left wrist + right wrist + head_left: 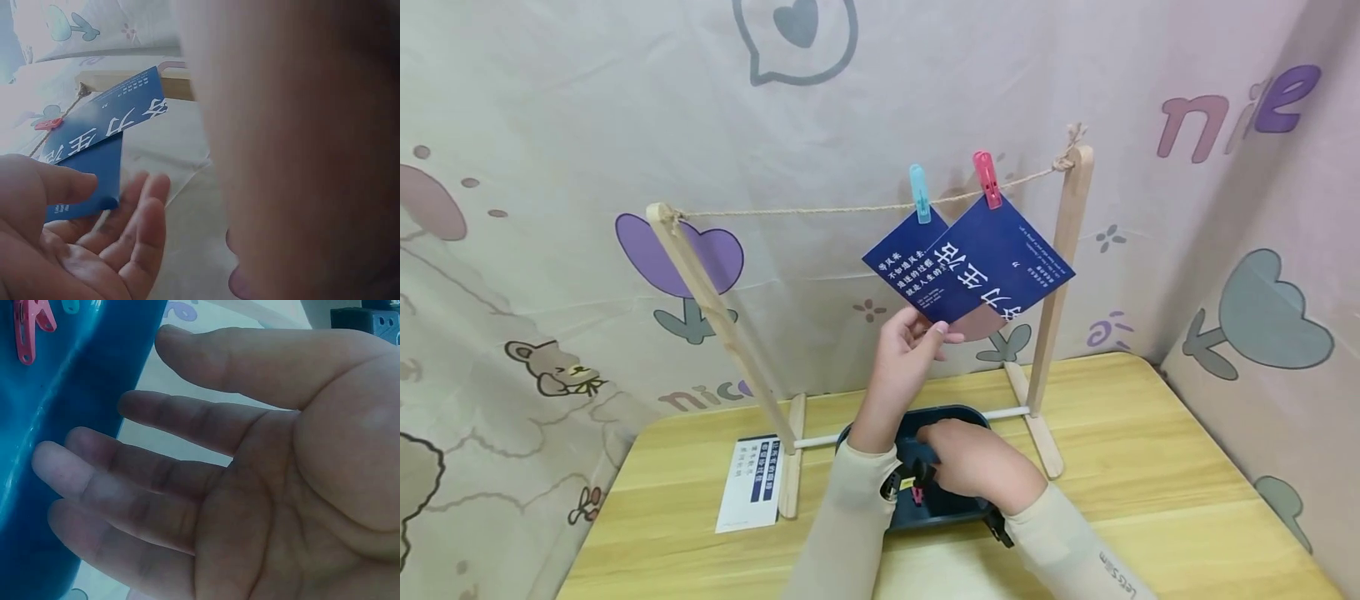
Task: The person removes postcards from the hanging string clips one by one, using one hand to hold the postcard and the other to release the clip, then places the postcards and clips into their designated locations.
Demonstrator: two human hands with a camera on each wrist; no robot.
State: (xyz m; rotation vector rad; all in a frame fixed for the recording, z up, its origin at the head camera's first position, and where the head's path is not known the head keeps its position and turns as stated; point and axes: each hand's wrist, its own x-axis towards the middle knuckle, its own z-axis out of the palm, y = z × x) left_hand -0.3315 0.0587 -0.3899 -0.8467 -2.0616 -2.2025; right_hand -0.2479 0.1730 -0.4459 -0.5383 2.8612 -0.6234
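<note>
Two dark blue cards with white lettering hang on a rope line. A light blue clothespin [919, 193] clips the left card [904, 271], and a red-pink clothespin [987, 179] clips the right card [1007, 254], which overlaps it. My left hand [912, 350] holds the left card's lower corner, with the thumb in front and fingers behind. Over the dark blue tray [951, 517] is my right hand [973, 462], palm bare and fingers loosely extended in the right wrist view. A pink clothespin [26, 331] lies in the tray near those fingertips.
The rope [820, 210] runs between a left wooden post [718, 321] and a right wooden post [1060, 283]. A white pole [1006, 412] joins the feet low down. A white and blue printed card [748, 483] lies on the table by the left foot. A patterned cloth hangs behind.
</note>
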